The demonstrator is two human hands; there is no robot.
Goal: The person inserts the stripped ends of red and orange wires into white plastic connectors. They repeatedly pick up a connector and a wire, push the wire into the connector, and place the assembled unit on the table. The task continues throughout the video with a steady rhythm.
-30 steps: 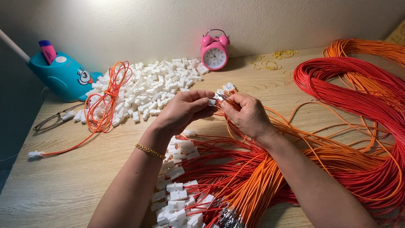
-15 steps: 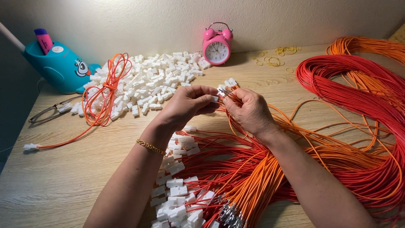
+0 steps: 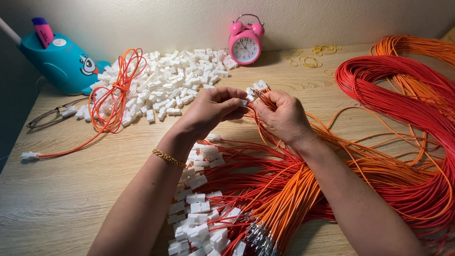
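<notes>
Hands met at the centre of the view when I checked: my left hand [image 3: 213, 108] pinched a small white plug [image 3: 243, 102] between thumb and forefinger, and my right hand [image 3: 283, 115] was closed around a few orange wires [image 3: 265, 97], their tips aimed into the plug. To my mind this step wanted each metal tip kept straight and in line with its slot, pushed home squarely, with the plug held steady (a slanted push would probably bend the tip).

Loose white plugs [image 3: 166, 80] lay heaped at eleven o'clock, finished ones [image 3: 199, 213] trailed toward six, and red wire coils [image 3: 403, 95] filled three o'clock.

For signs, I saw only a round white sticker [image 3: 59, 42] on the teal cartoon-faced holder [image 3: 61, 66] at ten o'clock, and the pink alarm clock [image 3: 245, 42] at twelve with its white dial; no packages showed.
</notes>
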